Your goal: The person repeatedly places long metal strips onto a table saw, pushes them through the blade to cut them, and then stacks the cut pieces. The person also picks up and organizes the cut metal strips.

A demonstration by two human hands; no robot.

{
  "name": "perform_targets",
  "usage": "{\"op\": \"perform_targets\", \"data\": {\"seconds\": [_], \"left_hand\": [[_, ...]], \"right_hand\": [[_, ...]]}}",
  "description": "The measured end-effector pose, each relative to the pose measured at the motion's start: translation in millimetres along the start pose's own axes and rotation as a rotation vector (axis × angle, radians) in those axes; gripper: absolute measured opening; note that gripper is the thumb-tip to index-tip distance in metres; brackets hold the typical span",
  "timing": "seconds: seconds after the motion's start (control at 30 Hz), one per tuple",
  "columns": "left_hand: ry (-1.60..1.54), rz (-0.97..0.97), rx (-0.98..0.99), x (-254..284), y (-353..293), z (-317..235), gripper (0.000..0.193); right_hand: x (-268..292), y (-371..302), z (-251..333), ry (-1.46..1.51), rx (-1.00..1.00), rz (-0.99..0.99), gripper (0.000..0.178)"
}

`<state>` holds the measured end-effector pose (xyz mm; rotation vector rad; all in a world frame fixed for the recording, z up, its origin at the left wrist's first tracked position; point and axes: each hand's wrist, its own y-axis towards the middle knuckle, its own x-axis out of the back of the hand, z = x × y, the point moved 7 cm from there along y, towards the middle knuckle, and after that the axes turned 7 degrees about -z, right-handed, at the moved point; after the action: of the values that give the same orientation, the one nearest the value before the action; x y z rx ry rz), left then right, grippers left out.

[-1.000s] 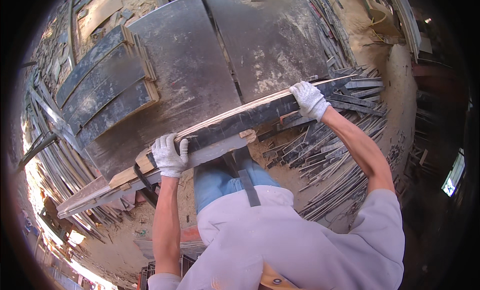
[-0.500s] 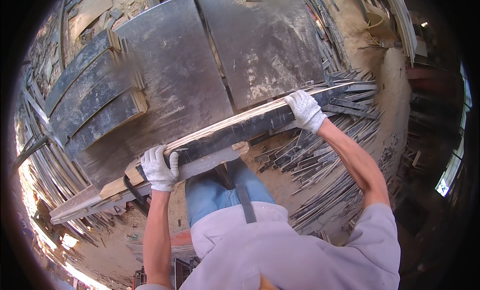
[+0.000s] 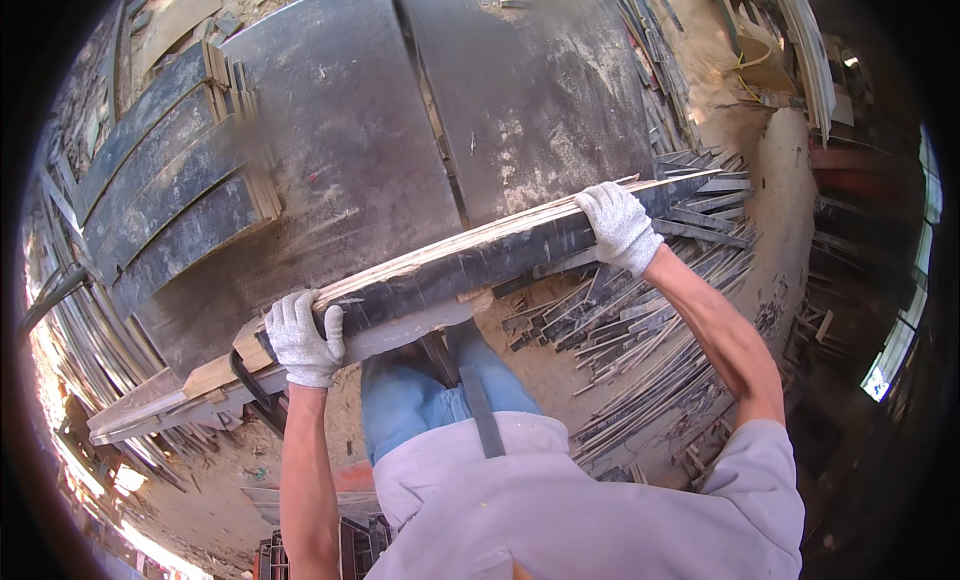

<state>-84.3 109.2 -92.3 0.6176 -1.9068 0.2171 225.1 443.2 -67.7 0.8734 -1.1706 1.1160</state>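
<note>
Along the near edge of the dark tabletop (image 3: 350, 130), the dark-faced board stack (image 3: 450, 272) runs from eight toward two o'clock; the tabletop spreads toward twelve, split by a narrow gap. The gloved left hand (image 3: 303, 340) sits at eight, its forearm nearly straight; the gloved right hand (image 3: 618, 228) is at two, elbow bent outward. Both grips are clamped on the stack, fingers over its upper edge. Curved dark panels (image 3: 170, 170) crowd ten o'clock, loose strips (image 3: 640, 330) four; a dark bar (image 3: 255, 390) stands just beside the left hand.
</note>
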Motion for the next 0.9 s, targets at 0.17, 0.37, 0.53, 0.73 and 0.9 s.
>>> {"op": "perform_targets", "data": {"seconds": [0.17,0.37,0.53,0.73,0.9], "left_hand": [[0.025,0.005,0.01,2,36,5,0.031],[0.049,-0.006,0.028,12,115,28,0.028],[0.052,-0.016,0.02,21,185,46,0.028],[0.067,-0.029,-0.096,22,225,50,0.027],[0.071,0.007,-0.039,19,287,73,0.026]], "right_hand": [[-20,27,-29,-0.076,-0.063,0.163,0.068],[-6,116,-54,-0.151,0.057,0.085,0.049],[7,179,-89,-0.162,-0.006,0.269,0.048],[17,213,-103,-0.167,-0.034,0.288,0.048],[23,273,-135,-0.151,-0.048,0.288,0.049]]}}
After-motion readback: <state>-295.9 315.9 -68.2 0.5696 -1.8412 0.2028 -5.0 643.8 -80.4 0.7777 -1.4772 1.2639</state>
